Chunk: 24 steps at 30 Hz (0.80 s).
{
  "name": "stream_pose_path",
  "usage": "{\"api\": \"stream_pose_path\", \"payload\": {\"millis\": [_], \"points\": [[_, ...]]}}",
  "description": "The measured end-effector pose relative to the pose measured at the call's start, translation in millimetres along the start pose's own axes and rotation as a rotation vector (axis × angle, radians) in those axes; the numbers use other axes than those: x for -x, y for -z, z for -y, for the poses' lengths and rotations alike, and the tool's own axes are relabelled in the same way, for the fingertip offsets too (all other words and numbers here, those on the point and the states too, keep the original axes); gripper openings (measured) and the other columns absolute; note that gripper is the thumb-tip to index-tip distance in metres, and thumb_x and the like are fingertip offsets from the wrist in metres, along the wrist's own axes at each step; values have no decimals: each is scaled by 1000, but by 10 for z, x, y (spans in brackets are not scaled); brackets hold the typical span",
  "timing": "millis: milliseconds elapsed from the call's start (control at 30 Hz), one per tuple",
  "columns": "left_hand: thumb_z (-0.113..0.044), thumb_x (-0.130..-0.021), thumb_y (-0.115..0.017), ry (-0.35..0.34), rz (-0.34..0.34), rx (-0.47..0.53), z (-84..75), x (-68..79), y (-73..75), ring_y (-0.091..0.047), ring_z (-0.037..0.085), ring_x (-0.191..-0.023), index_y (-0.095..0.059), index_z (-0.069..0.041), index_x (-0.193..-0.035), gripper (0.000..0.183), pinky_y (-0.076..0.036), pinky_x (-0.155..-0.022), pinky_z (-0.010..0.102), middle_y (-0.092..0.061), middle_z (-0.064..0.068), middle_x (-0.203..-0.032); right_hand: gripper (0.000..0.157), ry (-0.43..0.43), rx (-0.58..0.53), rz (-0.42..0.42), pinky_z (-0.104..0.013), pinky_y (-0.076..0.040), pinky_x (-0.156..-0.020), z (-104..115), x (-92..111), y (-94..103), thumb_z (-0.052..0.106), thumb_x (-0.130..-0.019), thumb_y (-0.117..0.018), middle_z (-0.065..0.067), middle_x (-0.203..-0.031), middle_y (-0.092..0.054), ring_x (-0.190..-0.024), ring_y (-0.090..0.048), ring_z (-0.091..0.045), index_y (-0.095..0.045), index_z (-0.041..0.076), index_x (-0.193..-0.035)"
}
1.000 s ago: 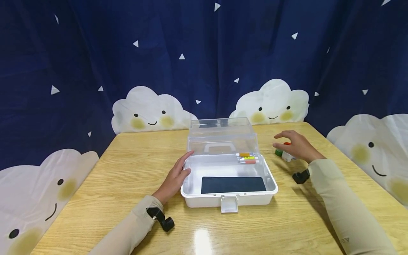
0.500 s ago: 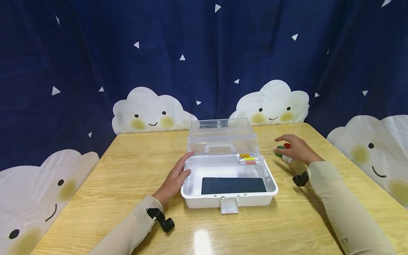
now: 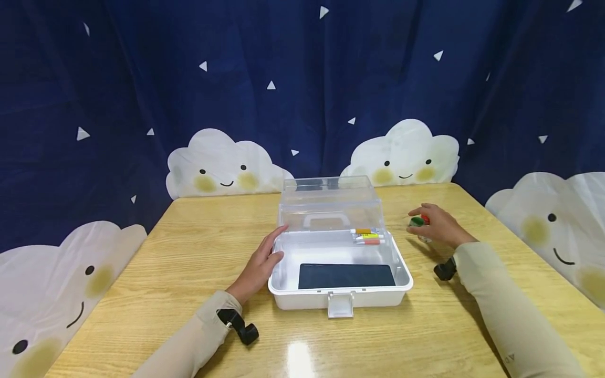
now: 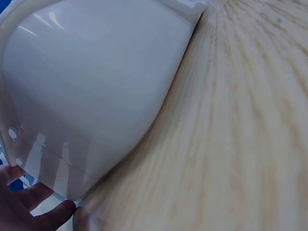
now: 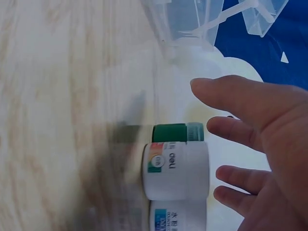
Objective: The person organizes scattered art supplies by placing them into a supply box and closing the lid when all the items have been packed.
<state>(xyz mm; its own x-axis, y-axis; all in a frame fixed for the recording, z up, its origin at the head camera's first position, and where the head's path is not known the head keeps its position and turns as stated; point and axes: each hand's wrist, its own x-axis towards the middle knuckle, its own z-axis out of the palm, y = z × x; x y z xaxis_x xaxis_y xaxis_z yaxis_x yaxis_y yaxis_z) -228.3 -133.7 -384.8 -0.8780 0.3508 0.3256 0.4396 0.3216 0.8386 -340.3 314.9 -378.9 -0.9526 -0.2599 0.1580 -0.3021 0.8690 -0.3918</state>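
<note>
Wood-grain table: white plastic box, clear lid raised at back. Left hand, fingers extended, touches box's left side. Right hand, fingers parted, empty, just above jars, partly hiding them. In box, flat dark slab. Right of box, jars: small, cylindrical, labelled white, green. Far right inside: slim tubes.

The person's left arm stretches forward and leans to the right. The left hand has its fingers pointing away from the body, with the thumb sticking out to the side. The right arm slants in to the left. The right hand has its back up, thumb and fingers gently bent with a gap between.
</note>
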Motion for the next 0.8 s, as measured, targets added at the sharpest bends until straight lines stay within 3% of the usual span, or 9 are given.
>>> {"api": "stream_pose_path", "payload": {"millis": [500,800], "points": [[-6,-94,-38,11,4,1,4,12,-14,-19,17,-134,-25,-20,-142,52,-19,-107,44,-24,0,-145,59,-50,52,1,-68,-23,-90,-76,22,-72,37,-79,-65,-34,-136,-22,-119,-26,-53,-49,3,-125],[-13,-94,-40,8,-25,-10,334,-62,-38,-20,7,-132,-25,-37,-140,54,-20,-106,44,-24,-17,-142,62,-51,30,20,-64,-26,-93,-131,1,-109,38,-83,-60,-32,-136,-24,-119,-28,-50,-43,0,-129]]}}
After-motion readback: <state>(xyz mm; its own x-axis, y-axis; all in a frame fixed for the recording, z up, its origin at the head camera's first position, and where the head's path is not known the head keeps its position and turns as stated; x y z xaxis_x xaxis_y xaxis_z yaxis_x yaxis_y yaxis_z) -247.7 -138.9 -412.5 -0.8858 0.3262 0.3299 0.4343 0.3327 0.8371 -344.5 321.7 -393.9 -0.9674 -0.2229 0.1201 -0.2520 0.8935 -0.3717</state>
